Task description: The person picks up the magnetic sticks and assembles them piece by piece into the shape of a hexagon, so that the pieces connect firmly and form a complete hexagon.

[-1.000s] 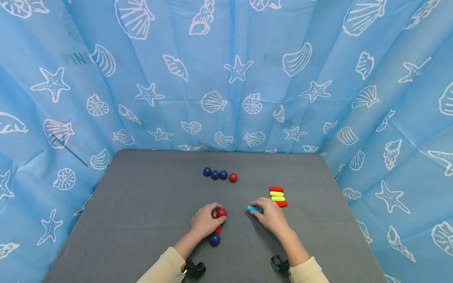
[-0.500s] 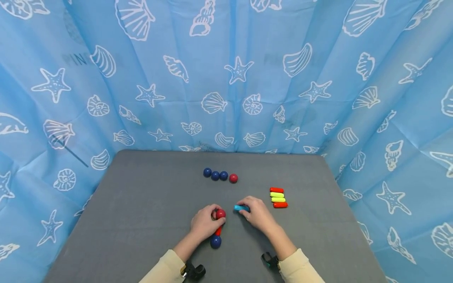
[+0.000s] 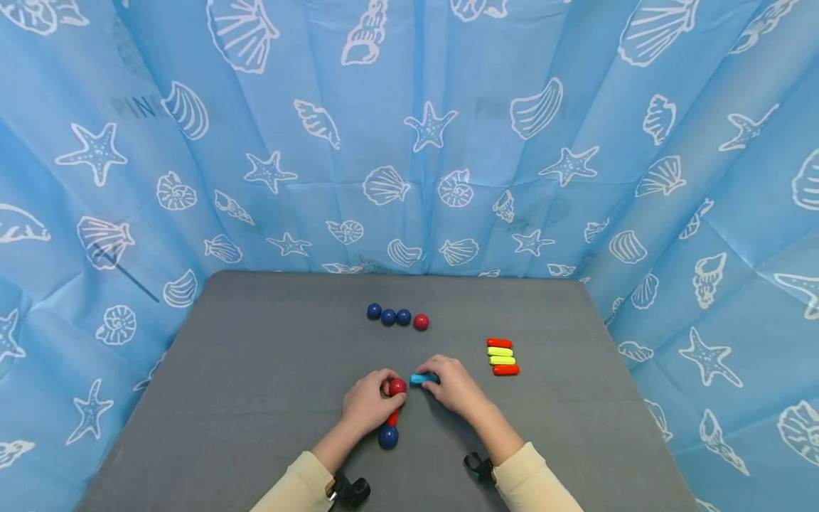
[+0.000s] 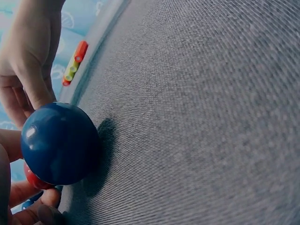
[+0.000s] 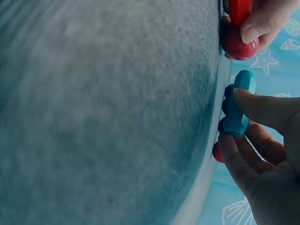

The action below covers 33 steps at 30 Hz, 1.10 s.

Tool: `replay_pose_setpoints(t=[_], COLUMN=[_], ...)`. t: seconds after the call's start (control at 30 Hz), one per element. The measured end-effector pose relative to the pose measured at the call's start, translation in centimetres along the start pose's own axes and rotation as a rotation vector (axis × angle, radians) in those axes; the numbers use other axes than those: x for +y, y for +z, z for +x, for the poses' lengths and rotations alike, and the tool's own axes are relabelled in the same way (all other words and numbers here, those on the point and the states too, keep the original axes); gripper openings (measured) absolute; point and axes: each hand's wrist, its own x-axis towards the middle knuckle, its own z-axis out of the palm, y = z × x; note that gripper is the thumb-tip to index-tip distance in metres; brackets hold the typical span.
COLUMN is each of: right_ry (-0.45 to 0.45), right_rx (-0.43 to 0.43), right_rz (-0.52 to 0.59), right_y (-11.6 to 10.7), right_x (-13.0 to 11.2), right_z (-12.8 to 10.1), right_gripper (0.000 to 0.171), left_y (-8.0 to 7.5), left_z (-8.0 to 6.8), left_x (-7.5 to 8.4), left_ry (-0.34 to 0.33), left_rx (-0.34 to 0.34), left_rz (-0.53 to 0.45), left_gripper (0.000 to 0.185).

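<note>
My left hand (image 3: 367, 404) grips a red ball (image 3: 397, 386) between thumb and fingers. From that ball a red rod (image 3: 393, 418) runs toward me, with a dark blue ball (image 3: 388, 436) at its near end. In the left wrist view the blue ball (image 4: 60, 143) hides most of the rod. A light blue rod (image 3: 419, 379) is pinched by my right hand (image 3: 454, 387), its free end pointing left, a small gap from the red ball. Seen from the right wrist, the blue rod (image 5: 240, 105) sits between thumb and fingertips, apart from the red ball (image 5: 239, 43).
Farther back on the grey table (image 3: 288, 341) lies a row of dark blue balls (image 3: 389, 317) ending in another red ball (image 3: 421, 322). Right of my right hand, red rods (image 3: 506, 370) and yellow rods (image 3: 502, 360) lie side by side. A blue shell-patterned curtain (image 3: 320, 178) surrounds the table.
My right hand has moved left with the light blue rod, up close to the red ball. The left hand has kept its grip, nearly still.
</note>
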Motion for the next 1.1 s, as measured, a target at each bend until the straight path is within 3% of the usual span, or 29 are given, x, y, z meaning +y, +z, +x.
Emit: replay_pose_setpoints(t=[0.37,0.7,0.93,1.1], right_ry=[-0.025,-0.011,-0.023,-0.031], right_rx=[-0.047,-0.058,-0.018,-0.006], right_rz=[-0.004,0.045,0.118,0.193], right_y=[0.2,0.6,0.8,1.0], right_x=[-0.1,-0.2,-0.1,0.0], right_z=[0.4,0.2,0.3,0.4], right_gripper=[0.017,0.016,0.021,0.023], left_y=[0.3,0.0,0.1,-0.1], left_z=[0.0,-0.2,-0.1,-0.1], left_x=[-0.1,-0.2,0.1,0.6], left_ry=[0.000,0.003,0.018,0.010], left_rx=[0.031,0.008,-0.005,0.010], left_rz=[-0.012,0.002,0.039,0.039], left_gripper=[0.025,0.028,0.035,0.028])
